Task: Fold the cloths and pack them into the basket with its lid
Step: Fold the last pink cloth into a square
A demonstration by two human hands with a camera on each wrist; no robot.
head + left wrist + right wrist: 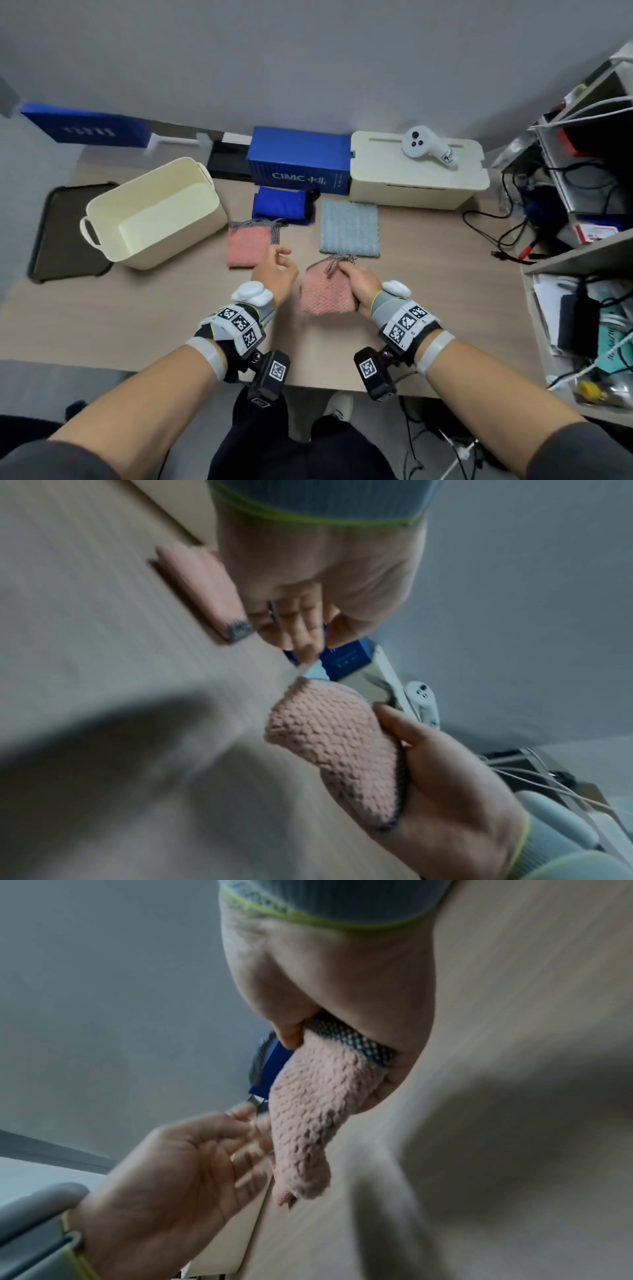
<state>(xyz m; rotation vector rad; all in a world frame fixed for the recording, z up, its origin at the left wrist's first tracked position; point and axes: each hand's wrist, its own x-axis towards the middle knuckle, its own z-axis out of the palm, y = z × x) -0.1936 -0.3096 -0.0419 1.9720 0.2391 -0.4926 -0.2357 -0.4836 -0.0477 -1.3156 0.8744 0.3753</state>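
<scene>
My right hand (356, 284) grips a folded pink knitted cloth (325, 294) with a checked grey edge and lifts it just above the table; the right wrist view shows the pink cloth (308, 1123) hanging from the palm. My left hand (279, 270) hovers beside it, fingers loosely curled, holding nothing. A second pink cloth (250, 246) lies folded on the table. Behind it lie a folded blue cloth (281, 205) and a flat light-blue cloth (349, 229). The cream basket (154, 212) stands open at the left. Its dark lid (65, 233) lies flat under and beside it.
A blue container box (298, 161) and a cream lidded box (418, 178) with a white controller (428, 145) on it line the back. Cables (496, 226) and cluttered shelves (589, 171) fill the right side. The table's near edge (137, 366) runs below my wrists.
</scene>
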